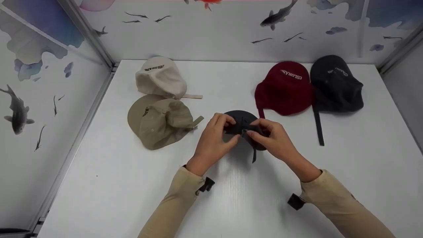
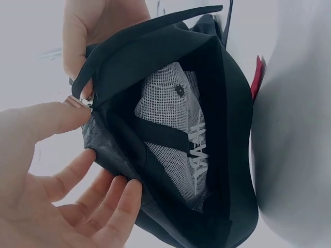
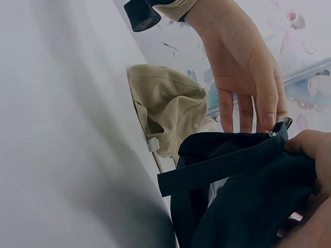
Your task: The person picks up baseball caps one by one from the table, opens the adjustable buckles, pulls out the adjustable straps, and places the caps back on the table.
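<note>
A dark cap (image 1: 240, 115) is held above the white table between both hands, its open underside and pale mesh lining (image 2: 165, 103) showing in the left wrist view. My left hand (image 1: 214, 140) pinches the small metal buckle (image 3: 283, 123) at the back of the cap between thumb and forefinger. Close by on the right, my right hand (image 1: 277, 138) grips the cap's back edge beside the buckle. A loose strap (image 3: 220, 168) passes from the buckle, and its free end hangs down toward the table.
On the left of the white table (image 1: 99, 198) lie a cream cap (image 1: 162, 77) and a khaki cap (image 1: 162, 122), touching each other. A red cap (image 1: 286, 89) and a black cap (image 1: 337, 86) lie side by side at the back right. Painted panels (image 1: 198, 36) enclose the table.
</note>
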A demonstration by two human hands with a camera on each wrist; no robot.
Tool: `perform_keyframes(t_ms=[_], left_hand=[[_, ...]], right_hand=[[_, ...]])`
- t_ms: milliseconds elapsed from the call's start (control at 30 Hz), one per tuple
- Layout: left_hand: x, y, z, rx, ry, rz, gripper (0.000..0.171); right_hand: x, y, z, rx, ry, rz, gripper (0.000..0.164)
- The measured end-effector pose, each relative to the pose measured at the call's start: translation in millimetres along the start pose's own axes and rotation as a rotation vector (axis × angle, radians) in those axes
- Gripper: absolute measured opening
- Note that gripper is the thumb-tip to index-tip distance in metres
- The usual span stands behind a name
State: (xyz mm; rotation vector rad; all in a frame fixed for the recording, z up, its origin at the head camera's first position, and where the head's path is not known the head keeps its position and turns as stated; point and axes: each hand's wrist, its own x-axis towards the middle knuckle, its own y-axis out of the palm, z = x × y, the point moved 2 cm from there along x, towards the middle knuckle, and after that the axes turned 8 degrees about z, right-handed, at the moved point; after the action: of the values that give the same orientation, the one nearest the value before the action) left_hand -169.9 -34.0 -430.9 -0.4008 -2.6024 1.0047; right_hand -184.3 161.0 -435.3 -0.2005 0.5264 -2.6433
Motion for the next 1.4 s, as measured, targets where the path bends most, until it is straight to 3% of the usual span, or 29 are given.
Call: perform_keyframes(t_ms=[467,800,1400], left_hand=[[0.4,5.4,2.9,0.071,0.029,-0.023,0.030],[1.6,7.3,7.2,0.083,-0.016,-0.019,0.031],[2.1,4.8,23.0,0.022,-0.071,-0.056,0.030]], right_hand=[[0.5,2.4,-4.2,0.019,-0.011,0.048,0.011],[-1.4,1.9,-8.2,0.009,-0.023,0.064,0.010],[-7.3,1.4,-11.0,-0.072,-0.004,0.060,0.010]])
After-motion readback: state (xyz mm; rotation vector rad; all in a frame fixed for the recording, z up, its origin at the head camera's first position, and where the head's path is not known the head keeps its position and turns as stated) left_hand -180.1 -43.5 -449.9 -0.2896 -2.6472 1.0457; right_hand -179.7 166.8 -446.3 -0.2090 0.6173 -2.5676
